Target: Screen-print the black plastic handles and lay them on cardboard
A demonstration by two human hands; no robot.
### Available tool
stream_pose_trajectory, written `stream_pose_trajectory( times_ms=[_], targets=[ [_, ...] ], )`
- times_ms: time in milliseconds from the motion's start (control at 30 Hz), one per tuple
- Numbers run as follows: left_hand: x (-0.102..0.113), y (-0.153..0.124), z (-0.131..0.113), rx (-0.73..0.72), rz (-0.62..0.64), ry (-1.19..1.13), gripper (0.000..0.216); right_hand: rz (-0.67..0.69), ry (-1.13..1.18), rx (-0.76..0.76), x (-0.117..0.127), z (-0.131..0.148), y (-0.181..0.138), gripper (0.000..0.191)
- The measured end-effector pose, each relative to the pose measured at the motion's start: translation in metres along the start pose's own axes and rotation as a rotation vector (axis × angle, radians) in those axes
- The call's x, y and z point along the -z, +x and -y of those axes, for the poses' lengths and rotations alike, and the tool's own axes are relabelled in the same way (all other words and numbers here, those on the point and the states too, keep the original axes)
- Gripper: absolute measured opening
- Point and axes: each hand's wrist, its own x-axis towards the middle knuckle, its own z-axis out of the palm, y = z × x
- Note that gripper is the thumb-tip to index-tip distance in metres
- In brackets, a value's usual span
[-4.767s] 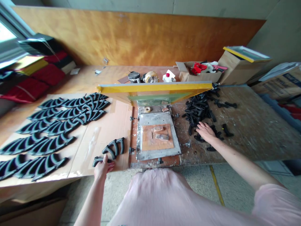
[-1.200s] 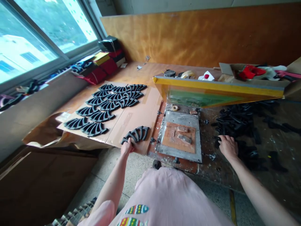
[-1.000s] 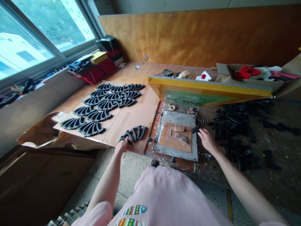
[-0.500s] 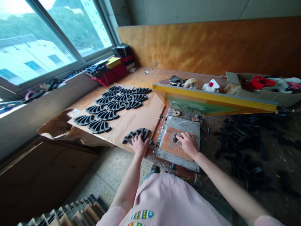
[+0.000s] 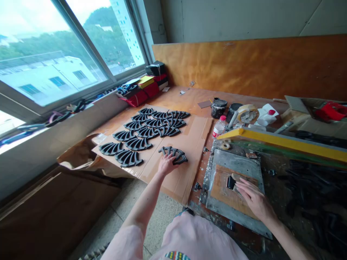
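My left hand [image 5: 166,164] is on a small fan of curved black handle-like pieces [image 5: 177,154] on a cardboard sheet [image 5: 151,169], its fingers curled over the near side. My right hand [image 5: 256,198] lies over a wooden board [image 5: 220,182] with its fingers stretched out and close together. Just left of those fingertips, a black piece [image 5: 231,182] sits in the board; the hand covers whatever is to its right. Under the board is a grey metal plate [image 5: 221,159].
Several more black fans [image 5: 138,142] lie at the cardboard's left. A yellow-edged frame [image 5: 284,141] slants over the plate's far side. Behind it stand a red-capped bottle [image 5: 219,126] and black-smeared tubs [image 5: 218,108]. Black pieces [image 5: 311,195] are heaped on the right.
My view has shifted left. The small fan and my left hand have moved away from the cardboard's near edge. The yellow-edged frame sits lower and further right over the plate. My right fingers have straightened.
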Motion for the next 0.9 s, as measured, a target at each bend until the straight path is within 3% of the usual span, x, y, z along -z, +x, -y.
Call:
stream_pose_trajectory(
  times_ms=[133,267,367,500,600,667,800,900],
  targets=[
    [0.02,0.056,0.055,0.028,0.078,0.025,0.054,-0.072,-0.018,-0.224,0.005,0.01,0.002,0.031],
    [0.024,0.083,0.092,0.051,0.098,0.039,0.058,-0.065,-0.04,-0.315,0.005,0.017,-0.012,0.031],
    [0.019,0.085,0.102,0.076,0.087,0.046,0.066,-0.057,-0.087,-0.372,0.007,0.023,-0.019,0.034],
    [0.012,0.073,0.092,0.15,0.042,0.065,0.07,-0.01,-0.127,-0.381,0.008,0.033,-0.007,0.035],
    [0.014,0.067,0.065,0.188,-0.034,0.047,0.068,0.084,-0.159,-0.31,0.0,0.034,0.01,0.042],
    [0.023,0.067,0.032,0.162,-0.085,-0.074,0.062,0.169,-0.206,-0.23,-0.009,0.031,0.017,0.054],
    [0.071,0.072,-0.072,0.083,-0.106,-0.602,0.051,0.318,-0.225,-0.071,-0.021,0.028,0.015,0.073],
    [0.119,0.067,-0.16,-0.087,-0.078,-1.138,0.056,0.38,-0.103,0.076,-0.011,0.032,0.001,0.061]
  ],
)
